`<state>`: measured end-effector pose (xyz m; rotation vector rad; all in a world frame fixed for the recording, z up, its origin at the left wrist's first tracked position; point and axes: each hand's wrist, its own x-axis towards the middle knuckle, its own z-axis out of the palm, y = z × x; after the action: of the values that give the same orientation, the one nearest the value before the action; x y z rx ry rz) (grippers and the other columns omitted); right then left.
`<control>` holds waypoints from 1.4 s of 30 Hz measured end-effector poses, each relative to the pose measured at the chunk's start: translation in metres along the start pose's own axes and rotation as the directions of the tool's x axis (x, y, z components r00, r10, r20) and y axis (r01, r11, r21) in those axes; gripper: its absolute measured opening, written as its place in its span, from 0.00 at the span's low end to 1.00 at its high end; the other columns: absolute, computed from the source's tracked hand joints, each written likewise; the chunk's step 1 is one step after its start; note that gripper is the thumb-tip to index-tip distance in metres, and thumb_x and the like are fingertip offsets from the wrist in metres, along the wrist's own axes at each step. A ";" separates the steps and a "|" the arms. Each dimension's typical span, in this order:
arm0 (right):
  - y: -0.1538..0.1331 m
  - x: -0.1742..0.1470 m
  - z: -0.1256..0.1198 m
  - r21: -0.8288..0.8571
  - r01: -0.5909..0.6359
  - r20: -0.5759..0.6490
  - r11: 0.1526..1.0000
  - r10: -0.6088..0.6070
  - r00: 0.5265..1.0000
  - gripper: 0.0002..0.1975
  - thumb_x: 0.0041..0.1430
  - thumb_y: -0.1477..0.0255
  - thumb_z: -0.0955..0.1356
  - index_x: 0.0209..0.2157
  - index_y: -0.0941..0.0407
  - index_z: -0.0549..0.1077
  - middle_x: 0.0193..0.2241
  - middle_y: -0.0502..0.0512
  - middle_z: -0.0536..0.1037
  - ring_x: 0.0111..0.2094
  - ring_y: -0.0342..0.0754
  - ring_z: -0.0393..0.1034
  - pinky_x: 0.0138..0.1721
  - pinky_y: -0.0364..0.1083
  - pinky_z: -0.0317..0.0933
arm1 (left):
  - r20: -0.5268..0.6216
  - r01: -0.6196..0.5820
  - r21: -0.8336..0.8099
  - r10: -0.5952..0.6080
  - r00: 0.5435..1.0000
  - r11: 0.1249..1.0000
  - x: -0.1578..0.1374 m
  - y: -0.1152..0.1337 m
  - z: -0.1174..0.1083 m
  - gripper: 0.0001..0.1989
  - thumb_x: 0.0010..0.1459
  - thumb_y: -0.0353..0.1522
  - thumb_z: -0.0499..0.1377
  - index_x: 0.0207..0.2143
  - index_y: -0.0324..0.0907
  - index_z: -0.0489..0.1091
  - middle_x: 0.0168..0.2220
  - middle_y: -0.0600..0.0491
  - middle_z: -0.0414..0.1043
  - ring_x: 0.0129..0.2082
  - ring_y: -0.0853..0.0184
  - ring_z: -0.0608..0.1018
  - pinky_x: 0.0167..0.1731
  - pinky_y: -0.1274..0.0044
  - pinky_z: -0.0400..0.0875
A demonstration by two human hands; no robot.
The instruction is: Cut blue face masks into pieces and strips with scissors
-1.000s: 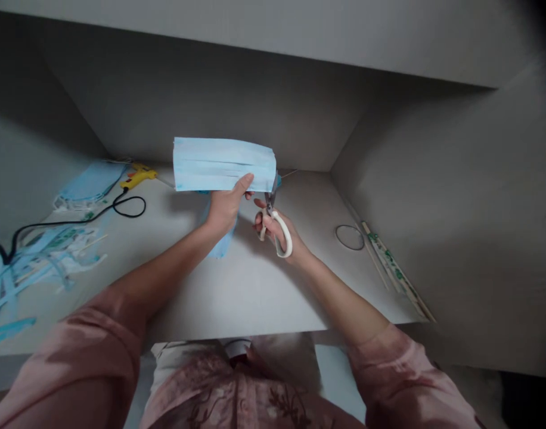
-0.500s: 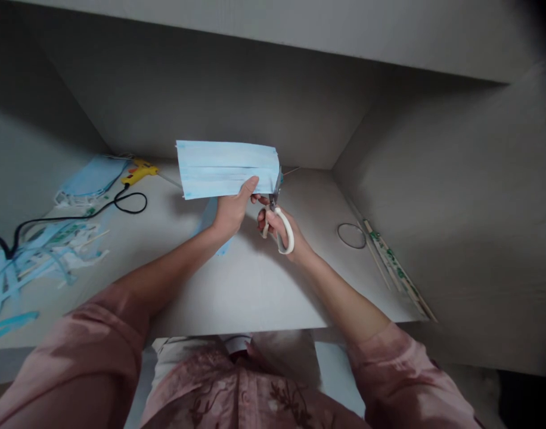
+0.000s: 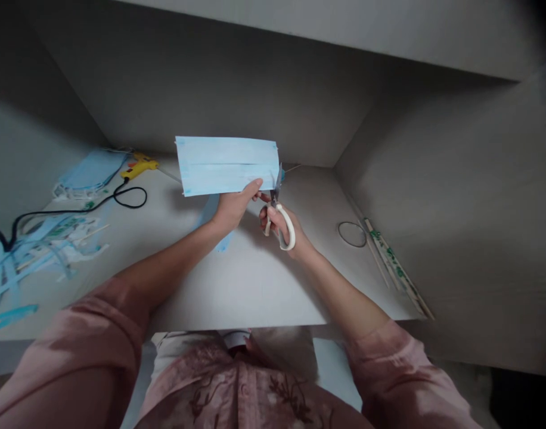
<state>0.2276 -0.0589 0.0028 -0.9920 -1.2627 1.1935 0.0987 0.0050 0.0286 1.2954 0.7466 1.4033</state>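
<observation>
A light blue face mask point(image 3: 223, 162) is held up flat above the table by my left hand point(image 3: 235, 208), thumb on its front near the lower right corner. My right hand point(image 3: 286, 223) is closed around the white handles of a pair of scissors point(image 3: 287, 232). The scissor blades are parted and point upward at the mask's right edge, close to its lower corner; whether they bite into the fabric I cannot tell. Under my left wrist, a blue strip point(image 3: 223, 243) lies on the table, partly hidden by the arm.
At the left are a stack of blue masks point(image 3: 92, 171), a yellow glue gun point(image 3: 139, 165) with a black cord, and a heap of cut blue and white strips point(image 3: 45, 247). Toward the right lie a thin ring point(image 3: 351, 234) and slim sticks point(image 3: 396, 262). Walls enclose the table point(image 3: 255, 292).
The mask looks smoother, with its lower creases less visible, and appears slightly higher. Both hands keep nearly the same place, and the scissors stay at the right edge. The view has shifted slightly.
</observation>
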 end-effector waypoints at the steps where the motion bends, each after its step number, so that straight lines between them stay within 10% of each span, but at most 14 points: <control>1: 0.000 0.000 0.000 -0.003 -0.003 -0.001 1.000 0.003 1.000 0.26 0.55 0.53 0.69 0.50 0.53 0.71 0.32 0.50 0.69 0.29 0.42 0.65 0.28 0.42 0.62 | 0.006 -0.001 -0.004 0.001 1.000 1.000 0.000 0.000 -0.001 0.14 0.53 0.38 0.63 0.22 0.41 0.65 0.21 0.55 0.67 0.25 0.68 0.72 0.32 0.74 0.67; 42: -0.006 -0.003 0.007 0.003 -0.054 -0.056 0.999 0.054 0.997 0.27 0.51 0.50 0.70 0.43 0.57 0.74 0.18 0.46 0.66 0.16 0.40 0.59 0.15 0.42 0.53 | 0.029 -0.001 -0.002 0.001 1.000 1.000 0.005 -0.009 -0.007 0.12 0.53 0.36 0.63 0.21 0.41 0.66 0.22 0.56 0.66 0.25 0.70 0.69 0.33 0.75 0.66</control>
<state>0.2215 -0.0635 0.0091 -1.0570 -1.1973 1.1994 0.0951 0.0135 0.0203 1.3123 0.7255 1.3826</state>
